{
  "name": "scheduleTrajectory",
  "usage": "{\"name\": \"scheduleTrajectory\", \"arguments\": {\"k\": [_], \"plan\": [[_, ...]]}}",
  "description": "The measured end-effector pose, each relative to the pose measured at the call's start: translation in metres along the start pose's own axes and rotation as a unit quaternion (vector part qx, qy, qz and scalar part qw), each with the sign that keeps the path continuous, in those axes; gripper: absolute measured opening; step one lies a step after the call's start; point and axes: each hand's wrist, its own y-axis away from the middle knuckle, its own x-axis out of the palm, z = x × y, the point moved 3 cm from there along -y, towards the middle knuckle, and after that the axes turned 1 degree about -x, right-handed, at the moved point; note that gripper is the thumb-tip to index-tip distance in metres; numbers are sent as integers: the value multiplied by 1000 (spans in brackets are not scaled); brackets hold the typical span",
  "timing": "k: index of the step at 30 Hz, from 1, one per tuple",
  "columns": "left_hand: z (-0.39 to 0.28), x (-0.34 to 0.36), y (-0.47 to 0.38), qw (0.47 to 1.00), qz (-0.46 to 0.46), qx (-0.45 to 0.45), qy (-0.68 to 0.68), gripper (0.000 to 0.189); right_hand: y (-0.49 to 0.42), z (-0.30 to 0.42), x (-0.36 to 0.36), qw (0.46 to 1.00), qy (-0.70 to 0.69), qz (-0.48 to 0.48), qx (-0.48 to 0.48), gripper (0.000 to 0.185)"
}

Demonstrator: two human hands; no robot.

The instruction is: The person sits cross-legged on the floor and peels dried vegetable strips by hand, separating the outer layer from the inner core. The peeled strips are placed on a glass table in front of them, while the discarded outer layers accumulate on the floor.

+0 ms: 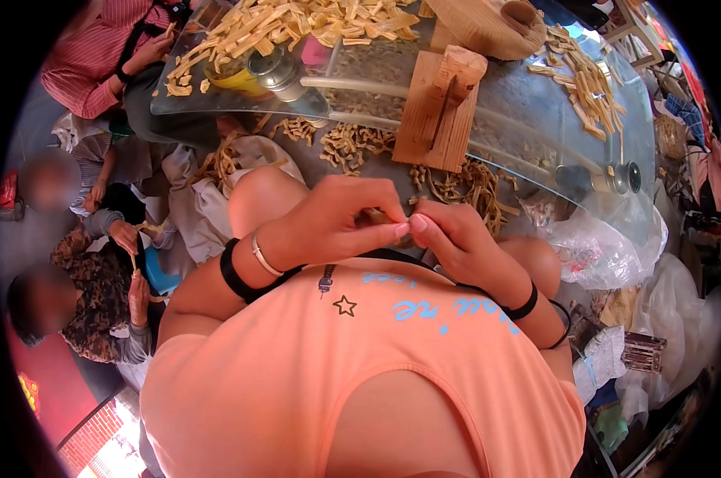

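In front of my chest both hands meet, fingertip to fingertip. My left hand (342, 221) has its thumb and forefinger pinched together, with a loop of space between them. Against it, the thumb and bent forefinger of my right hand (456, 239) are pressed together. Whether a small piece lies between the fingertips cannot be made out. Beyond the hands a wooden block with an upright blade (438, 107) stands at the edge of a glass table (510, 101). Below that edge lie curled pale-yellow dried strips (351, 143), and more strips (480, 185) lie behind my right hand.
Flat yellow strips (301, 24) heap on the glass, with another pile (587, 89) at right. A corduroy cap (492, 24) sits behind the block. Plastic bags (605, 245) are at right. Co-workers sit at left; one person's hands (130, 263) hold a strip.
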Motion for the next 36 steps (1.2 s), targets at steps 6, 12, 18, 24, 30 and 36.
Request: {"name": "scheduleTrajectory", "arguments": {"k": [6, 12, 18, 24, 30, 36], "plan": [[11, -9, -3, 959, -138, -99, 226, 13, -5, -5, 0, 997, -16, -70, -15, 25], [30, -3, 3, 958, -114, -135, 225, 25, -10, -15, -2, 985, -53, -161, -43, 20], [13, 2, -10, 985, -159, -8, 74, 14, -20, -11, 3, 977, 65, -132, -154, 16], [3, -6, -5, 997, 5, -69, 35, 11, -13, -1, -11, 977, 13, -168, -134, 45], [-2, 2, -31, 997, -12, -29, -63, 13, -16, -11, -19, 970, -12, -213, -115, 21], [30, -15, -46, 984, -160, -76, 21, 14, -31, -30, -54, 935, 18, -336, -115, 12]]}}
